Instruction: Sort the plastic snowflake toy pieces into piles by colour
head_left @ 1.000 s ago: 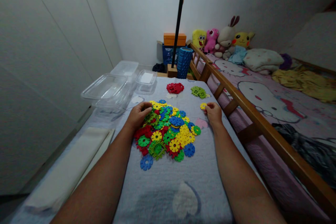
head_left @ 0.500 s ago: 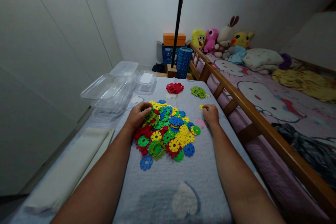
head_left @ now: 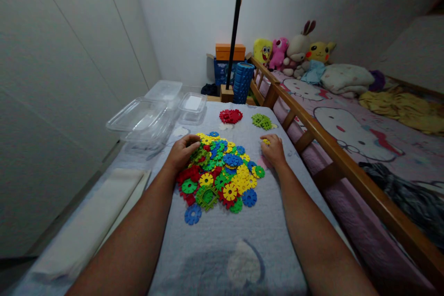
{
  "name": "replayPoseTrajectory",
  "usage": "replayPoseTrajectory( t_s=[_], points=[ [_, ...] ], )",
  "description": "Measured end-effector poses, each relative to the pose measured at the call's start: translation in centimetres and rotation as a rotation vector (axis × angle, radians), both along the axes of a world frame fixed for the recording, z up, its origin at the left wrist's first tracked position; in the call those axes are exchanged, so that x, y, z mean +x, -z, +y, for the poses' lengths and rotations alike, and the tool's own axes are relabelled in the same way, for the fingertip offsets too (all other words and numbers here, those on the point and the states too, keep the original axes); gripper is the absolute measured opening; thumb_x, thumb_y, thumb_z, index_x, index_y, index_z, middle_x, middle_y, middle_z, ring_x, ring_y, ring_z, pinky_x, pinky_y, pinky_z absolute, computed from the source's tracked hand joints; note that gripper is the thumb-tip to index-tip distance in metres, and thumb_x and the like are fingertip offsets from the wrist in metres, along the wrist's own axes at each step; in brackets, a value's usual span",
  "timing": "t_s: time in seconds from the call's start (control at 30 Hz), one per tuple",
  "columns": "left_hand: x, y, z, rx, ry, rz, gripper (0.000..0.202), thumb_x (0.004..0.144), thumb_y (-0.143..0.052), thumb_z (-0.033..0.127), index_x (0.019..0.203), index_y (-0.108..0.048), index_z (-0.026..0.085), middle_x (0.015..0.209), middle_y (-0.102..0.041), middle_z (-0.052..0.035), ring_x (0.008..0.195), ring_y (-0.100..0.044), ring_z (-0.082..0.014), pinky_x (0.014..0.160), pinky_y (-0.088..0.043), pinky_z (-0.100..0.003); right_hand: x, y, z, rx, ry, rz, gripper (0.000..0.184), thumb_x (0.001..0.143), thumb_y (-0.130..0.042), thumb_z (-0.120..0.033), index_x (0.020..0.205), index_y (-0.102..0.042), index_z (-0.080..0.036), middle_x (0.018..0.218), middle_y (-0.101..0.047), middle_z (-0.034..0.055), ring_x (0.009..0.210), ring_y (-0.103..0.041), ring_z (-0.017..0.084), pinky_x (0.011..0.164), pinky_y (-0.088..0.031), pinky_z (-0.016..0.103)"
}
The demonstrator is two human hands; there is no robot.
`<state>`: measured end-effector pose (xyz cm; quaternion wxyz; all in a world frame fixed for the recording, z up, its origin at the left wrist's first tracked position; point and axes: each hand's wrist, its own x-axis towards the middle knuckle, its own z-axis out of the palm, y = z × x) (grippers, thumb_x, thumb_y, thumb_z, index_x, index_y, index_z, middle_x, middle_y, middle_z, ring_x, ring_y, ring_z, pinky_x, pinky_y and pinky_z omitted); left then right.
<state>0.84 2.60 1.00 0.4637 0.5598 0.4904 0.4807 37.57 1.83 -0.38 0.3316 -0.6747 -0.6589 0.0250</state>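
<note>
A mixed pile of plastic snowflake discs (head_left: 222, 171) in yellow, blue, green and red lies on the cloth-covered table. At the pile's upper left edge rests my left hand (head_left: 182, 151), thumb and fingers apart, touching the pieces and holding none that I can see. My right hand (head_left: 274, 149) is right of the pile, its fingers parted over a yellow disc (head_left: 266, 141) that lies on the cloth and is partly hidden by them. Beyond the pile sit a small heap of red pieces (head_left: 231, 116) and one of light green pieces (head_left: 262, 121).
Clear plastic containers (head_left: 138, 118) stand at the back left, with a smaller clear box (head_left: 193, 103) beside them. A folded white cloth (head_left: 93, 222) lies along the left edge. The wooden bed rail (head_left: 312, 138) borders the right side. A black pole (head_left: 236, 27) rises behind.
My right hand has shifted slightly left and its fingers have parted from their pinch on the yellow disc, which stays in about the same spot. My left hand has hardly moved.
</note>
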Motion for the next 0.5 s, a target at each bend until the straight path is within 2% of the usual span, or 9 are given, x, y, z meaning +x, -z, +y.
replayPoseTrajectory(
  t_s=[0.1,0.17,0.33,0.5],
  points=[
    [0.0,0.0,0.0,0.006,-0.001,0.012,0.045,0.064,-0.078,0.052,0.093,-0.071,0.019,0.086,-0.070,-0.0029,0.079,-0.062,-0.0206,0.074,-0.048,-0.033,-2.1,-0.5,-0.3,-0.069,-0.186,-0.025,0.026,0.084,-0.061,-0.024,0.105,-0.076,-0.021,0.112,-0.070,0.0105,0.110,-0.058,0.027,0.103,-0.039,0.042],
    [0.0,0.0,0.0,0.006,-0.001,0.014,0.045,0.064,-0.078,0.052,0.094,-0.071,0.019,0.088,-0.070,-0.0032,0.081,-0.062,-0.0211,0.076,-0.048,-0.033,-3.6,-0.5,-0.7,-0.130,-0.252,-0.059,0.028,0.085,-0.065,-0.028,0.109,-0.075,-0.022,0.116,-0.068,0.0102,0.111,-0.056,0.027,0.102,-0.038,0.042],
    [-0.1,0.2,0.1,0.017,-0.001,0.020,0.042,0.066,-0.077,0.050,0.094,-0.071,0.019,0.087,-0.070,-0.0030,0.081,-0.062,-0.0208,0.077,-0.049,-0.034,-5.6,-0.6,-1.5,-0.221,-0.275,-0.135,0.034,0.086,-0.069,-0.033,0.119,-0.072,-0.026,0.129,-0.064,0.0096,0.116,-0.050,0.030,0.099,-0.037,0.044],
    [-0.2,0.4,0.2,0.036,-0.001,0.020,0.042,0.067,-0.077,0.049,0.095,-0.072,0.019,0.091,-0.071,-0.0040,0.083,-0.063,-0.0209,0.078,-0.049,-0.034,-5.5,-0.8,-1.5,-0.212,-0.287,-0.084,0.031,0.084,-0.069,-0.033,0.114,-0.072,-0.025,0.123,-0.065,0.0092,0.114,-0.051,0.029,0.099,-0.038,0.042]
  ],
)
